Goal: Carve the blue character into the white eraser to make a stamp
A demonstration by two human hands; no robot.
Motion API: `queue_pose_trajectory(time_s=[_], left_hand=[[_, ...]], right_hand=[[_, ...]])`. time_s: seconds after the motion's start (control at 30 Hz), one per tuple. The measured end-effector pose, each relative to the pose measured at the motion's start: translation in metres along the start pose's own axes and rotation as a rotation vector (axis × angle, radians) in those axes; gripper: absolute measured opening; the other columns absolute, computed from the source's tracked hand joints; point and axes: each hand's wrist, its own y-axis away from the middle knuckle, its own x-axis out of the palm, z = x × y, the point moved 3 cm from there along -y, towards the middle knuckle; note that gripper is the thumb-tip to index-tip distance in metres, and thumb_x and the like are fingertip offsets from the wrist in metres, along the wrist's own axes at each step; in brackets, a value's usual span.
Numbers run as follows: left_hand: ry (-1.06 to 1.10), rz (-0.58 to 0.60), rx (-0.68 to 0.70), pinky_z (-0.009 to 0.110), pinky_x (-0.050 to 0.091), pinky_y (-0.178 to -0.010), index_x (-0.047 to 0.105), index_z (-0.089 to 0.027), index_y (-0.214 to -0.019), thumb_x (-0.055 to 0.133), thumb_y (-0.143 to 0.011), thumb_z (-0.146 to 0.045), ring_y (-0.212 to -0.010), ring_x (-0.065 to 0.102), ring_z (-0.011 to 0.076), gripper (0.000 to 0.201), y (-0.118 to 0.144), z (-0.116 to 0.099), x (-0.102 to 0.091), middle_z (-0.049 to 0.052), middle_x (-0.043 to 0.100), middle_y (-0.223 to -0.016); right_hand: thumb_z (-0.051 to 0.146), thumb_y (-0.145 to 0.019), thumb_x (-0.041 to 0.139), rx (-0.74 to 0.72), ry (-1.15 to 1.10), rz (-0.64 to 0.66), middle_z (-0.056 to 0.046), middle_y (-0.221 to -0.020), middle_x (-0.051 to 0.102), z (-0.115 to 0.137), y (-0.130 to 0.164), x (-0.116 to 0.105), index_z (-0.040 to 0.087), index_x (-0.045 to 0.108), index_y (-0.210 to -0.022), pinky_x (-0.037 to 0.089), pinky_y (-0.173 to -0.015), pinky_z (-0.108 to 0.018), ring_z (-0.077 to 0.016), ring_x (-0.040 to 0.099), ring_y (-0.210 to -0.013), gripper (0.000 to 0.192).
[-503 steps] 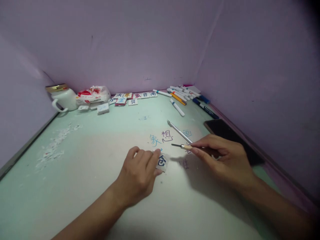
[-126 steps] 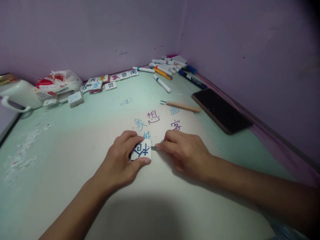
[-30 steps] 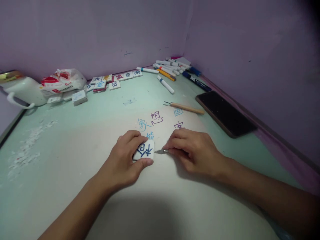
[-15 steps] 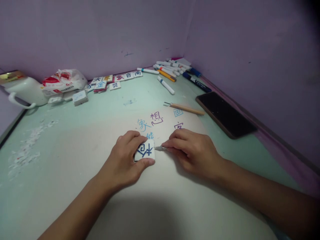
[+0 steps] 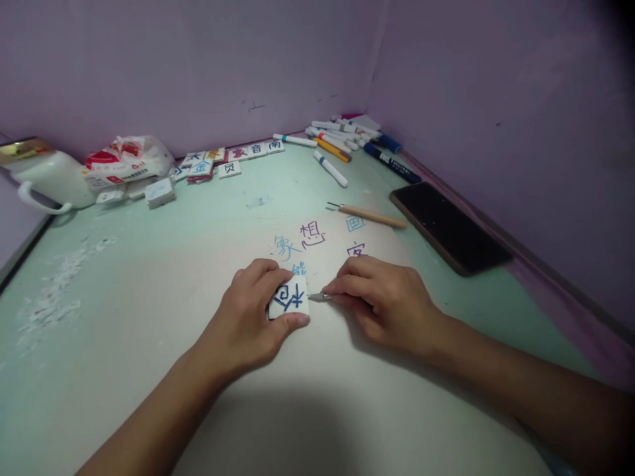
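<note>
Between the thumb and fingers of my left hand is a small white square tile bearing a dark blue character turned on its side. The tile lies on the tabletop at the middle of the view. My right hand pinches a craft knife, most of its handle hidden by the fingers. Its pointed blade meets or nearly meets the tile's right edge; I cannot tell whether it touches. Characters in light blue and purple ink are written on the table just beyond my hands.
A wooden-handled carving tool and a phone lie to the right. Markers are heaped in the back corner. Several character tiles, a tissue pack and a white mug line the back left. White shavings are scattered at left.
The blade tip has shifted slightly down along the tile's right edge. The whole view has moved a little; both hands keep their holds.
</note>
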Motion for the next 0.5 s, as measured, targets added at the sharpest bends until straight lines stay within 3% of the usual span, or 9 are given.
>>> queue_pose_trajectory(time_s=[0.5], left_hand=[[0.005, 0.0, -0.029, 0.04, 0.05, -0.078, 0.058, -0.016, -0.107, 0.068, -0.077, -0.035, -0.093, 0.057, 0.0232, 0.037, -0.0003, -0.0015, -0.0013, 0.009, 0.057, -0.106]], right_hand=[[0.011, -0.077, 0.054, 0.002, 0.069, 0.007, -0.002, -0.076, 0.066, 0.0045, -0.0019, 0.0002, 0.021, 0.073, -0.088, 0.031, -0.053, -0.027, -0.017, 0.06, -0.071, 0.024]])
